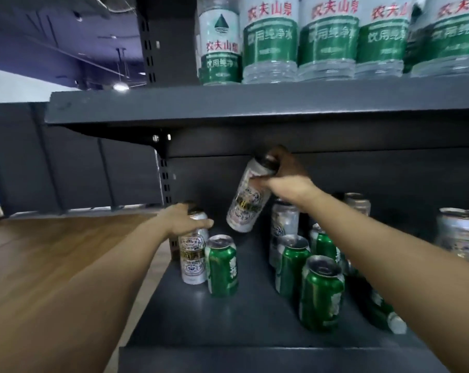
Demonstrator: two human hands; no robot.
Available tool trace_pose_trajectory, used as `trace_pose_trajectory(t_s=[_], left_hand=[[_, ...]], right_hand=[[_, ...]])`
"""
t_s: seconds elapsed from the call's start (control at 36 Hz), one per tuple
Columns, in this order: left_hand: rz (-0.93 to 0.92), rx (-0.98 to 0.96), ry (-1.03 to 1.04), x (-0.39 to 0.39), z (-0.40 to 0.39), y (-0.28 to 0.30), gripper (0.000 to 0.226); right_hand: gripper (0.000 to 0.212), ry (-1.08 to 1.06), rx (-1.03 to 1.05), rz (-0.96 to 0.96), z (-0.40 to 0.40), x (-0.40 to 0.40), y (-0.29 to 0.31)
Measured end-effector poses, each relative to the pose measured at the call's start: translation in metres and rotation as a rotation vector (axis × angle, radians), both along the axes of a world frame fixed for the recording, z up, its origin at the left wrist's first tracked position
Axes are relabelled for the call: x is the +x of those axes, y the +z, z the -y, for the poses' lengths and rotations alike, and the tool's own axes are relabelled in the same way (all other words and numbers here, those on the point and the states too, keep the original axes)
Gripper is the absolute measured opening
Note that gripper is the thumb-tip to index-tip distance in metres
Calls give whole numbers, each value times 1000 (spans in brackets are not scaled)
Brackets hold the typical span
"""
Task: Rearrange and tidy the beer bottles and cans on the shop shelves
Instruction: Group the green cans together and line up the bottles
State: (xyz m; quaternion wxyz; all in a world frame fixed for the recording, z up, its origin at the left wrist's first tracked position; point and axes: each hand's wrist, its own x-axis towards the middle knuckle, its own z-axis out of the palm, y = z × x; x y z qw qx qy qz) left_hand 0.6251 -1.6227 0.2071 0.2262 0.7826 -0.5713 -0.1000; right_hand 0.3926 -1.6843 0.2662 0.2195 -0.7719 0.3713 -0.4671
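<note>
We are partway through regrouping the cans on the dark lower shelf (228,324). Our right hand (290,181) has its fingers curled round the upper half of a tall white can (248,196), which hangs tilted in the air above the shelf, clear of everything standing there. Our left hand (186,218) rests over the top of a second white can (193,254) standing upright at the shelf's left end; its fingers lie loosely curved on the lid, and we cannot tell whether they truly grip it. Just beside that can stands a green can (222,266), touching or nearly so.

We judge the lifted can is meant to join its white match on the left. The next move calls for righting it and lowering it behind or beside that pair without knocking the green one.

To the right stands a loose cluster of green cans (321,292) mixed with white ones, still unsorted.

The white cans carry a blue-and-white pattern with a dark band; the lettering is too blurred to read. On the shelf above, the water bottles (271,39) read 农夫山泉 in red, with 饮用纯净水 on green
</note>
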Motion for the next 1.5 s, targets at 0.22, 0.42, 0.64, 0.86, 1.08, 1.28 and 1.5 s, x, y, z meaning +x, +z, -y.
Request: trace_pose_trajectory(t_s=[0.22, 0.42, 0.64, 0.86, 1.08, 1.28, 1.5], left_hand=[[30, -89, 29, 16, 22, -9, 61], [-4, -159, 54, 3, 49, -12, 47], [-69, -164, -20, -14, 84, -17, 68], [6, -120, -34, -22, 93, -17, 73], [119, -93, -21, -24, 98, -17, 74], [125, -71, -4, -23, 97, -14, 80], [178, -82, 33, -24, 93, -16, 81]], right_hand=[[46, -43, 89, -514, 28, 43, -29], [59, -243, -93, -869, 51, 44, -36], [71, -226, -65, -966, 71, 39, -51], [100, -179, -62, -1092, 78, 13, -26], [72, -268, -53, -1183, 91, -12, -26], [72, -202, -140, -1010, 86, 23, -33], [65, -143, -130, -981, 97, 38, -38]])
